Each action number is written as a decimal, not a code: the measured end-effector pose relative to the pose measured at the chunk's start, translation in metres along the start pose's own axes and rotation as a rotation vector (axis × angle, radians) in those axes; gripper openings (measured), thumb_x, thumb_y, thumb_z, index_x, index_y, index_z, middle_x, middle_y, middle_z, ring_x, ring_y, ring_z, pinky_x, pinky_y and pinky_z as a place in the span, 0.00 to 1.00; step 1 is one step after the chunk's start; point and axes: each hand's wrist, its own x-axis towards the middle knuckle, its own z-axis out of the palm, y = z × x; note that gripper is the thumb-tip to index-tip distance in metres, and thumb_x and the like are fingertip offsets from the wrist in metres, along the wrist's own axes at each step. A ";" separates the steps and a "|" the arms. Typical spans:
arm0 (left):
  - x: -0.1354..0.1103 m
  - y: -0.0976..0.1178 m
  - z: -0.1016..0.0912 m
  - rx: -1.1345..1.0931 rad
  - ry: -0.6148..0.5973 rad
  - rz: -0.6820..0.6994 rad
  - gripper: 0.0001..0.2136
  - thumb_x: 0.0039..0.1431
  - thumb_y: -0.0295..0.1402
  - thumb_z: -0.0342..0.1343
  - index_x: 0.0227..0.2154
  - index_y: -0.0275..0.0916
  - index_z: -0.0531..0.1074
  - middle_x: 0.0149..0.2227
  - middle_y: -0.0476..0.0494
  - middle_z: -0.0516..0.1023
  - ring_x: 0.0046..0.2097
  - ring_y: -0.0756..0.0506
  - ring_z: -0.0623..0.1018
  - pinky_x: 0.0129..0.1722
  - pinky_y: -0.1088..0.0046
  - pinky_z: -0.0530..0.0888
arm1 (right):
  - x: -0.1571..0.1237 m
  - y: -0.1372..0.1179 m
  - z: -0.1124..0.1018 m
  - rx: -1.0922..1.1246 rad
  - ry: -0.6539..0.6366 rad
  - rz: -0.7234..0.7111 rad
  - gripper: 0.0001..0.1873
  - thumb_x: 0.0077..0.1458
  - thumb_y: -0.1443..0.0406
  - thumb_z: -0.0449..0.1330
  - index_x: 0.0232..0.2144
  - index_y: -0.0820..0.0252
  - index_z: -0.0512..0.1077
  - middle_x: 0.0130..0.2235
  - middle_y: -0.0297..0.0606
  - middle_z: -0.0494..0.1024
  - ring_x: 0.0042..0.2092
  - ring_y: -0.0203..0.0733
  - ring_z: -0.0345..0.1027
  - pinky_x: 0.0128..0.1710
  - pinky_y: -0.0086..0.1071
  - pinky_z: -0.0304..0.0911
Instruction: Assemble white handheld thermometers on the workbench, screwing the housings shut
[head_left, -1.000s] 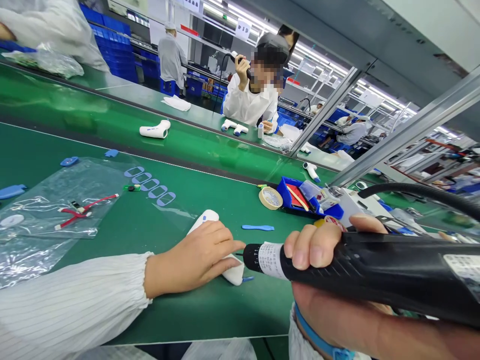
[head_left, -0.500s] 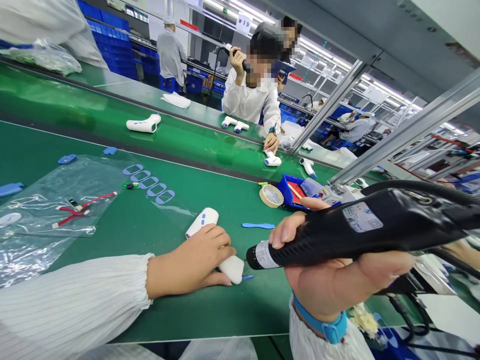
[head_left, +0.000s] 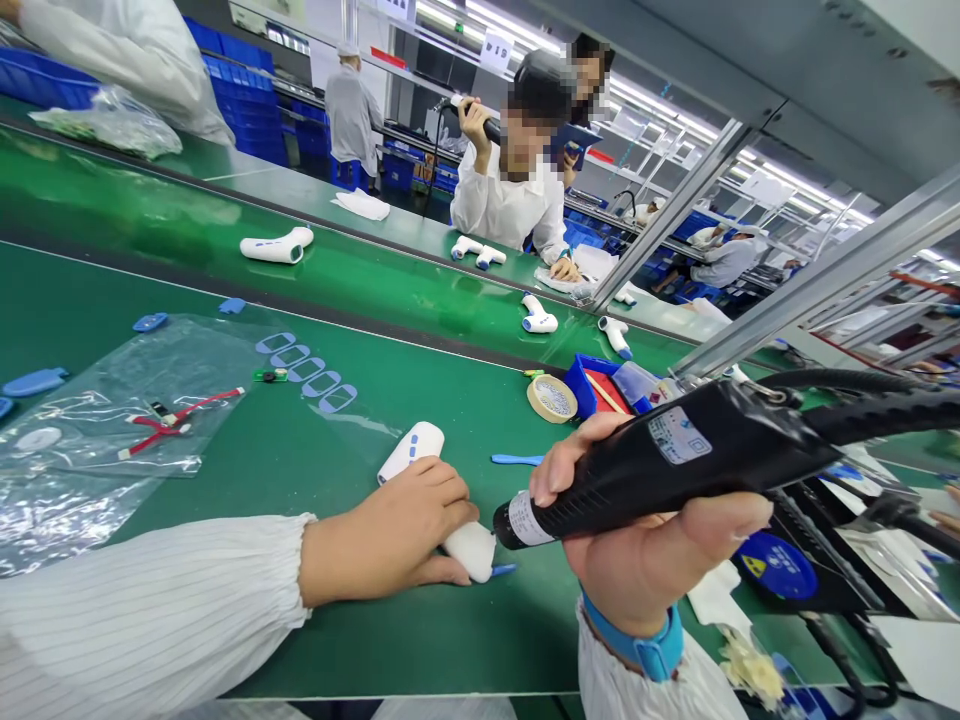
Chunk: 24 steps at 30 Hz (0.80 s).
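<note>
In right hand, black driver; white collar label apparently illegible.

The tool is black; the casing white; the sleeve striped.

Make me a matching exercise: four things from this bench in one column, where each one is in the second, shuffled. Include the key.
Things:
1. black tool
2. roll of tape
3. white casing
4. blue strap

Places:
A. under the left hand
B. around the right wrist
C. held in the right hand
D. on the bench beside the blue bin

Right pairs: 1-C, 2-D, 3-A, 4-B
</note>
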 end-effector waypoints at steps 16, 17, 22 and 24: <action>-0.001 -0.001 0.006 0.050 0.047 0.007 0.22 0.56 0.51 0.49 0.41 0.36 0.69 0.35 0.42 0.72 0.39 0.43 0.69 0.44 0.65 0.63 | 0.006 0.001 0.009 0.085 -0.147 0.131 0.37 0.37 0.32 0.51 0.30 0.57 0.66 0.16 0.31 0.68 0.15 0.36 0.59 0.13 0.28 0.57; -0.001 -0.002 0.007 0.072 0.056 0.016 0.23 0.56 0.52 0.49 0.41 0.36 0.69 0.35 0.42 0.72 0.39 0.43 0.69 0.44 0.65 0.63 | 0.006 -0.002 0.007 0.072 -0.146 0.110 0.36 0.39 0.32 0.50 0.31 0.57 0.66 0.16 0.31 0.68 0.15 0.36 0.59 0.13 0.29 0.58; -0.002 -0.006 0.014 0.165 0.085 0.070 0.23 0.56 0.52 0.48 0.42 0.36 0.68 0.35 0.42 0.72 0.38 0.43 0.69 0.44 0.65 0.63 | 0.001 -0.033 -0.029 -0.269 -0.184 -0.070 0.27 0.46 0.42 0.58 0.40 0.53 0.66 0.25 0.35 0.73 0.25 0.43 0.68 0.24 0.36 0.69; -0.002 -0.005 0.015 0.201 0.095 0.097 0.22 0.57 0.51 0.48 0.41 0.36 0.68 0.34 0.42 0.72 0.37 0.43 0.70 0.45 0.64 0.63 | -0.003 -0.038 -0.052 -0.509 -0.326 -0.159 0.20 0.47 0.53 0.63 0.41 0.50 0.65 0.30 0.37 0.74 0.32 0.45 0.72 0.33 0.38 0.71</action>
